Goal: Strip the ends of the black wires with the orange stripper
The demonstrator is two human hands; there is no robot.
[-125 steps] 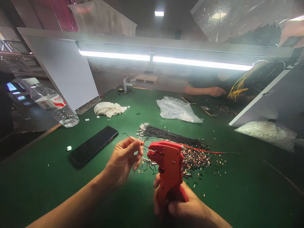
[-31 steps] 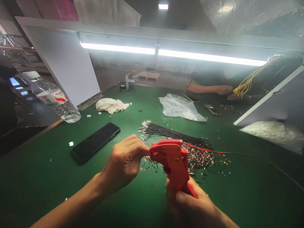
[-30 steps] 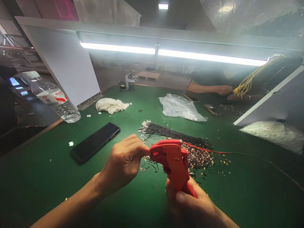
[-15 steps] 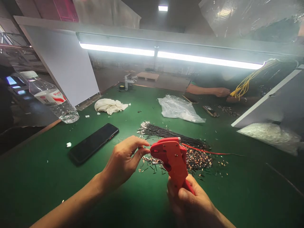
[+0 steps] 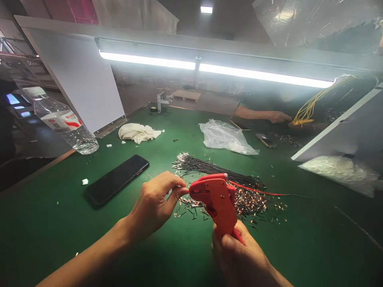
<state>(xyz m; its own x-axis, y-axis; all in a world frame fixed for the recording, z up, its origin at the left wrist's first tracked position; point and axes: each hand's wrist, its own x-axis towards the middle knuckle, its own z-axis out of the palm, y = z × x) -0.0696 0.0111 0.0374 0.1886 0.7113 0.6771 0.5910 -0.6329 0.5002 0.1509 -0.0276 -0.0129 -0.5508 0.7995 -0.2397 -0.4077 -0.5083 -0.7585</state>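
My right hand (image 5: pixel 239 259) grips the handles of a red wire stripper (image 5: pixel 217 199), held upright above the green table (image 5: pixel 44 223). My left hand (image 5: pixel 155 203) pinches a thin black wire at the tool's jaw, thumb and forefinger touching its left side. The wire itself is mostly hidden by my fingers. Just beyond the tool lies a bundle of black wires (image 5: pixel 215 169) with a red wire (image 5: pixel 263 192) running to the right. A heap of cut insulation bits and copper scraps (image 5: pixel 248 201) sits beneath and to the right of the tool.
A black phone (image 5: pixel 116 180) lies left of my hands. A water bottle (image 5: pixel 62 123) leans at the table's left edge, a white cloth (image 5: pixel 137 132) behind it. A clear plastic bag (image 5: pixel 226 137) lies mid-table. Another person's hand (image 5: pixel 277 116) works with yellow wires (image 5: pixel 308 109) at the far side.
Since four seconds ago my left hand has closed in on the stripper's jaw and the tool has tilted left. Over the last second both hands have barely shifted.
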